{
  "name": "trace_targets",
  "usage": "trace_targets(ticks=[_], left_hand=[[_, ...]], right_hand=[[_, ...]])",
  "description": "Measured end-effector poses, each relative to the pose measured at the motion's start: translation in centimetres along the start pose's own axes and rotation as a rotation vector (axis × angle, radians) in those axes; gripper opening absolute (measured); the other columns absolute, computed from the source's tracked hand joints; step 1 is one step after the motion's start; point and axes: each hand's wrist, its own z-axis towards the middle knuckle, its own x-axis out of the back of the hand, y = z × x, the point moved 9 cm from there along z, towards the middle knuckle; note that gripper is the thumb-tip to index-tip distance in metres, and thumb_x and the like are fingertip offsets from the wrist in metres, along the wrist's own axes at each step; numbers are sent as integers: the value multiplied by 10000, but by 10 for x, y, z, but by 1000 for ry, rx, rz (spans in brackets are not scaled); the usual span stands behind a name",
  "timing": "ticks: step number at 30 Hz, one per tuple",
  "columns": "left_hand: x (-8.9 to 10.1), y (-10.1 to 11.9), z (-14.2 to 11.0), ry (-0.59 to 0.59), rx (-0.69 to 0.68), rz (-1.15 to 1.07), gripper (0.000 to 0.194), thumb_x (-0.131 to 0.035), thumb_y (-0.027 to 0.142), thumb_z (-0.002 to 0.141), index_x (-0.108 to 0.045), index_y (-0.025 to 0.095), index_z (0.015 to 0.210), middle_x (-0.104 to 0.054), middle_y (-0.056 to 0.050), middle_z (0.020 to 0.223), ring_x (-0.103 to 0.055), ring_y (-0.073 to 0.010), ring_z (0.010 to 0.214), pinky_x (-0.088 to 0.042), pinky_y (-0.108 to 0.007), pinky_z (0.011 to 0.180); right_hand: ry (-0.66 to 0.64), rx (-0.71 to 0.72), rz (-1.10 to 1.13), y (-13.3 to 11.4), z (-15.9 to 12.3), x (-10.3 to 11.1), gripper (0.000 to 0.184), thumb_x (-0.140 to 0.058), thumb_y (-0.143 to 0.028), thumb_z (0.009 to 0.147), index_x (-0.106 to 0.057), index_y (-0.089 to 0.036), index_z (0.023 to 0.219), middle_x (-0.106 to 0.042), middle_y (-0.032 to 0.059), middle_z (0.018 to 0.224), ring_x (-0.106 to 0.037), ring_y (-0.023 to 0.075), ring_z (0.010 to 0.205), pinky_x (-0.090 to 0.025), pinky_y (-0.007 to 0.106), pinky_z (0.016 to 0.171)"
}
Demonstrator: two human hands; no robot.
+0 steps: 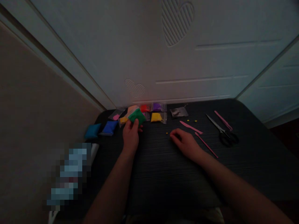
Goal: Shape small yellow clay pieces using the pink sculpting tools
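My left hand (132,135) is closed on a small plastic packet of green modelling clay (137,117), held above the row of packets at the back of the dark table. My right hand (184,141) rests low over the table with its fingers curled together; whether anything is between the fingertips is hidden. Just left of those fingertips lies a tiny yellow clay bit (166,133). Two more yellow bits (195,121) sit farther back. Beside the right hand are a pink plastic knife (191,128) and a thin pink stick tool (206,145).
Packets of yellow clay (156,117), purple clay (158,107), red clay (145,108) and blue clay (109,128) line the back. Black-handled scissors (218,128) and another pink tool (223,120) lie right. A blurred-out object (70,174) stands left. A white panel (149,62) rises behind.
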Motion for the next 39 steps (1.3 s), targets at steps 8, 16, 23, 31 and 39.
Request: trace_targets(ticks=[8,16,23,31,39], left_hand=[[2,-2,3,-16,-25,4,327,-523,403,722,-566,169,947,-574,-24,808,-554,-107,635,-430,-195,507],[2,-3,3,-6,-1,-1,325,-532,405,707,-569,168,925,-586,-18,806,-558,-106,628,-427,-198,503],[2,-3,3,0,-5,-1,319,-522,410,714,-563,163,912,-570,-14,782,-553,-116,639,-419,-204,503],[-5,11,-4,-80,-158,391,282,-457,420,775,-555,170,859,-554,-5,685,-514,-126,591,-383,-248,571],[-14,20,-9,-122,-298,625,257,-435,395,798,-552,169,836,-544,-17,729,-518,-153,675,-399,-273,636]], right_hand=[[-21,-174,502,18,1,-1,273,-493,-339,782,-523,-186,1007,-615,31,842,-580,109,737,-455,273,692],[-96,-400,1062,15,-8,-16,187,-616,-221,698,-629,-218,884,-616,2,817,-569,87,734,-449,249,728],[-74,-401,1156,16,-6,-13,153,-621,-215,704,-636,-210,857,-602,-3,766,-542,74,684,-445,231,686],[41,-362,1247,19,-1,0,93,-602,-256,730,-614,-216,813,-538,-24,692,-469,62,577,-424,217,595],[0,-365,1251,15,-2,1,104,-585,-274,744,-592,-186,798,-527,-28,658,-456,52,550,-411,193,555]])
